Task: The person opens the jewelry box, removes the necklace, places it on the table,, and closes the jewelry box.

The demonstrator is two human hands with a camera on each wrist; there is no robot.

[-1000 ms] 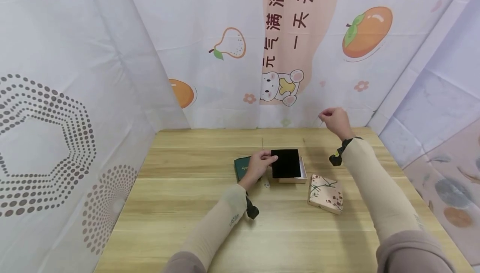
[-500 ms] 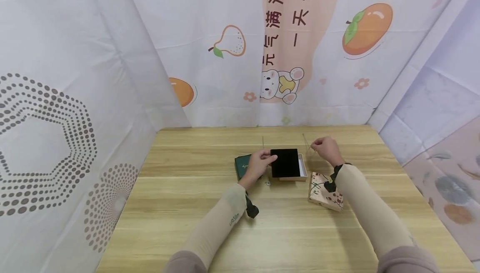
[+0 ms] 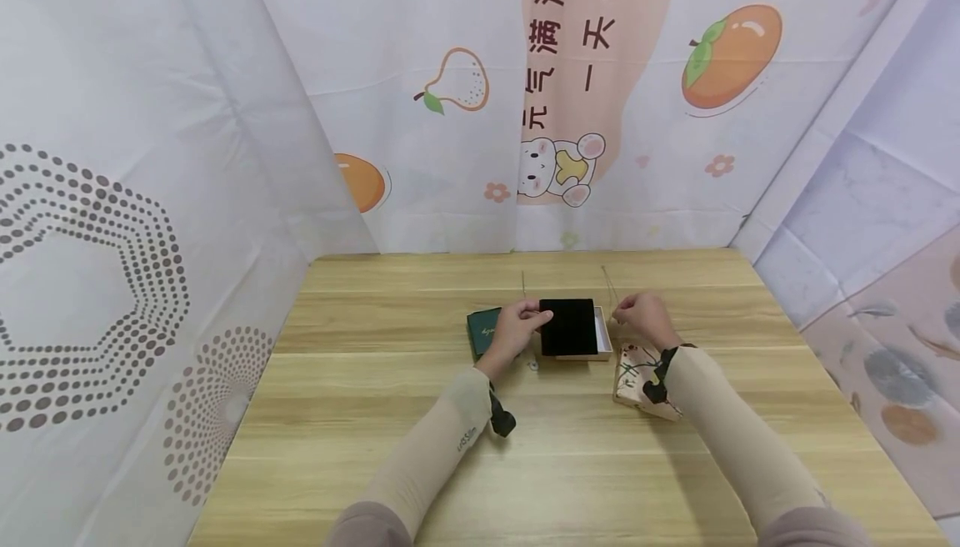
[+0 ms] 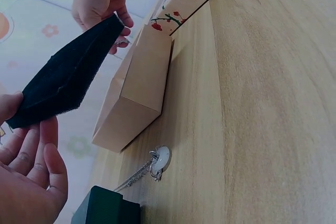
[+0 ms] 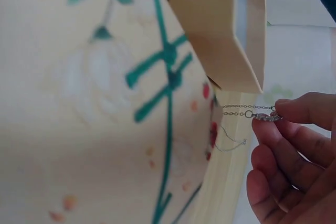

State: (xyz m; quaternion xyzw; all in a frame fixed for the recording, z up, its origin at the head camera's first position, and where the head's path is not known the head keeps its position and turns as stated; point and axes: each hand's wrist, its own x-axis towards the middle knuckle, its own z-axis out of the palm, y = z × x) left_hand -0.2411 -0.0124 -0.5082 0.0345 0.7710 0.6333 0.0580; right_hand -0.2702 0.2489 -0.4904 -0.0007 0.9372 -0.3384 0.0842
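My left hand (image 3: 513,332) pinches a thin black velvety pad (image 3: 567,327) between thumb and fingers. The pad is tilted above an open tan box (image 4: 142,72) with a pale inside, overlapping most of it in the head view. To the right of the box, my right hand (image 3: 647,318) pinches a small sparkling pendant (image 5: 266,117) between thumb and forefinger. From that pendant a fine silver necklace chain (image 3: 610,284) runs away toward the table's back edge. A second necklace, with a white round pendant (image 4: 164,158), lies between the tan box and a green box.
The dark green box (image 3: 482,332) sits left of the tan box, partly behind my left hand. A flower-patterned lid (image 3: 633,376) lies at front right, under my right wrist. A printed curtain (image 3: 450,222) hangs behind the wooden table (image 3: 375,414).
My right hand has come down and left from high by the curtain to beside the tan box, bringing the pendant; its chain now reaches the table. My left hand holds the pad in place.
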